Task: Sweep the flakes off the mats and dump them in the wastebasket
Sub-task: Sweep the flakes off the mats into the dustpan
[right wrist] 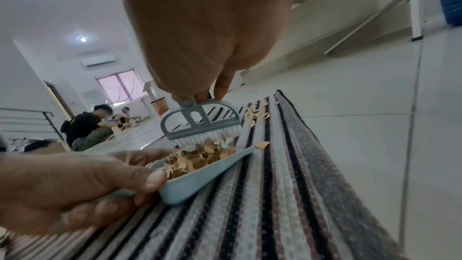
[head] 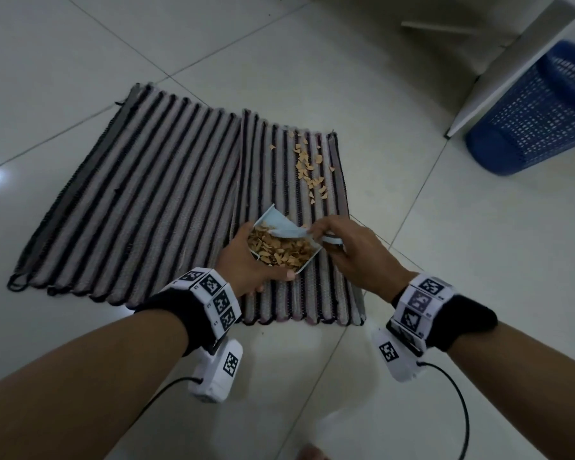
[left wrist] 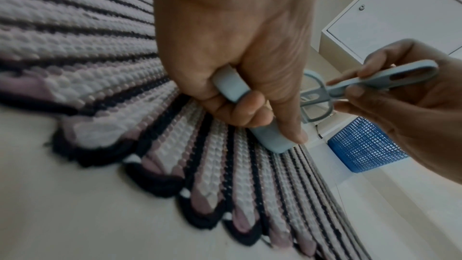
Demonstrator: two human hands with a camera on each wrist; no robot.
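Two striped mats lie side by side on the tiled floor, the left mat (head: 130, 194) bare and the right mat (head: 279, 167) strewn with tan flakes (head: 307, 167) along its far right half. My left hand (head: 246, 263) grips a pale blue dustpan (head: 284, 247) full of flakes, its lip resting on the right mat (right wrist: 275, 195). My right hand (head: 352, 250) pinches the handle of a small blue-grey brush (right wrist: 200, 124), whose white bristles sit at the dustpan's (right wrist: 200, 177) mouth. The blue mesh wastebasket (head: 538, 111) lies tipped at the far right.
A white cabinet panel (head: 525, 58) stands beside the wastebasket. Bare tiled floor (head: 445, 260) surrounds the mats. In the right wrist view, seated people (right wrist: 85, 126) are far across the room.
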